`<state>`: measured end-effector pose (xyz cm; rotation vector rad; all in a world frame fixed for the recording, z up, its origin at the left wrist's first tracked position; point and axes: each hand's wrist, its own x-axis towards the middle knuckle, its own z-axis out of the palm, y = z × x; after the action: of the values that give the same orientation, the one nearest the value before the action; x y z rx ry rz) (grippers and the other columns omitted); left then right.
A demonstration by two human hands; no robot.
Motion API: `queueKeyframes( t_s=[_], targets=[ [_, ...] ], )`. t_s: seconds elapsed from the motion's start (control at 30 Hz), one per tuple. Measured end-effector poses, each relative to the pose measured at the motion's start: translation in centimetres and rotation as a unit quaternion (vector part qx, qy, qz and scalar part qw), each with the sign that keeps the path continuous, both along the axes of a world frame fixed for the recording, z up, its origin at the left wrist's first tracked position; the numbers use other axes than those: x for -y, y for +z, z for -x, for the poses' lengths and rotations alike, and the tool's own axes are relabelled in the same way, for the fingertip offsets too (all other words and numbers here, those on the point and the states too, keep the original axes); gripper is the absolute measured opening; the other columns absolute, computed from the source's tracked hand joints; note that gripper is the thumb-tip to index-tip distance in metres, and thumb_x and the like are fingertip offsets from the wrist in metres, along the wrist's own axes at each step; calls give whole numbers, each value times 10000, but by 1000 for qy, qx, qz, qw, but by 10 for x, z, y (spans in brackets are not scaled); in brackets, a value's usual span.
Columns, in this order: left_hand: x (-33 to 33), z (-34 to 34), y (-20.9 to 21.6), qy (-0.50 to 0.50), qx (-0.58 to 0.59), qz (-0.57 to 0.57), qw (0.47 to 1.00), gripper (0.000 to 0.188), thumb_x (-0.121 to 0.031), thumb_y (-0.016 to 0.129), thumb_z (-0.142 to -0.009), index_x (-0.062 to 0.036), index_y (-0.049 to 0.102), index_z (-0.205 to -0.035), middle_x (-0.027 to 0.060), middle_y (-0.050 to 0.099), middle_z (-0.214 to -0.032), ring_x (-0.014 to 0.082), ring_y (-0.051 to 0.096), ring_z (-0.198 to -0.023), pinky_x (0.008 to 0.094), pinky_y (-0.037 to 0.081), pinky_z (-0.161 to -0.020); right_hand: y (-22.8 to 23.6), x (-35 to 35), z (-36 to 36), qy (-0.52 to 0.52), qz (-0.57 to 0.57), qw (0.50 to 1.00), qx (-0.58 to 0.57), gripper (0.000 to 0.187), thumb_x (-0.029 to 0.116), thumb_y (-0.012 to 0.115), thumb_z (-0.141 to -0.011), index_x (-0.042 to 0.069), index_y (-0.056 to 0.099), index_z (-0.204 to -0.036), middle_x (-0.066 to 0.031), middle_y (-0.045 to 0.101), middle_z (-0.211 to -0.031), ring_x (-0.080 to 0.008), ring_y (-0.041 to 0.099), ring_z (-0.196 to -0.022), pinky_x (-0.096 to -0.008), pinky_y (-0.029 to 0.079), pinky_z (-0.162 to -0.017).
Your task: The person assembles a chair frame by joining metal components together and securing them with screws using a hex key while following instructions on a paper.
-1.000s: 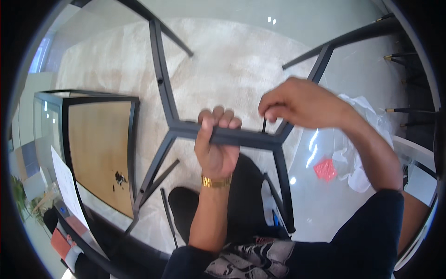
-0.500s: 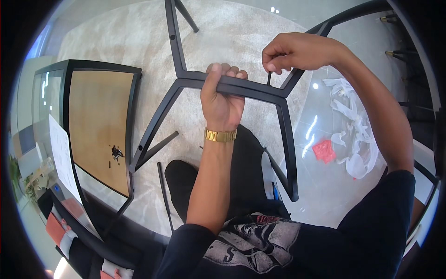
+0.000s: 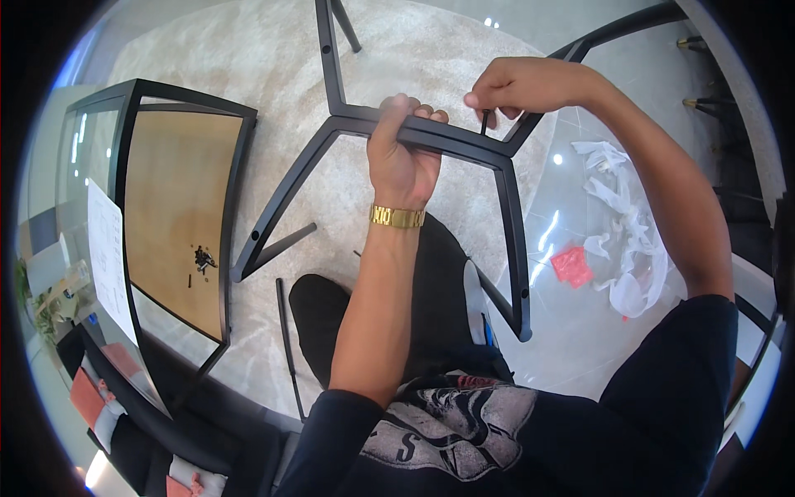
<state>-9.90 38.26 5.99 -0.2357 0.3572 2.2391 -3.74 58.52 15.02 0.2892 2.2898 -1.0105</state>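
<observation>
A black metal frame [image 3: 447,137] of joined, angled bars, like a table's leg frame, is held up in front of me over the rug. My left hand [image 3: 402,166] wraps round its middle bar, thumb on top and fingertips over the far side. At the right end of that bar stands a thin black rod [image 3: 484,124], which looks like a hex key. The closed fingers of my right hand [image 3: 530,85] pinch its upper end. Its lower end meets the bar; the joint there is too small to make out.
On the left, a table with a wooden panel [image 3: 178,199] and glass top carries a small pile of black hardware [image 3: 203,258] and a white paper sheet [image 3: 112,257]. A loose black rod [image 3: 288,348] lies on the rug [image 3: 207,50]. White wrapping [image 3: 629,224] and a red packet [image 3: 571,267] lie right.
The fingers of my right hand have turned on the thin rod. The frame and my left hand sit slightly higher and farther right in view.
</observation>
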Motion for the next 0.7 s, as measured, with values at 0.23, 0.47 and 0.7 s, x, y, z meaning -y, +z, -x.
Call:
queueKeyframes(
  t_s=[0.23, 0.47, 0.7],
  targets=[
    [-1, -1, -2, 0, -2, 3, 1000, 168, -110, 647, -968, -50, 586, -824, 64, 619, -794, 165, 561, -761, 343, 481, -780, 2, 3, 5, -27, -1, 998, 58, 474, 422, 561, -1000, 52, 667, -724, -2, 590, -634, -90, 470, -580, -297, 388, -556],
    [-1, -1, 1, 0, 0, 6, 1000, 178, -103, 648, -965, -61, 571, -810, 45, 595, -780, 149, 534, -743, 338, 469, -766, -4, 1, 1, 25, 11, 999, 18, 472, 441, 558, -976, 44, 683, -754, -23, 594, -643, -131, 455, -542, -317, 394, -561],
    [-1, -2, 4, -2, -10, 20, 1000, 159, -101, 646, -965, -60, 563, -835, 39, 575, -786, 152, 544, -757, 340, 472, -782, -9, -7, -7, 26, 17, 998, -62, 544, 503, 570, -983, 42, 707, -730, -13, 596, -606, -120, 514, -556, -311, 413, -557]
  ],
)
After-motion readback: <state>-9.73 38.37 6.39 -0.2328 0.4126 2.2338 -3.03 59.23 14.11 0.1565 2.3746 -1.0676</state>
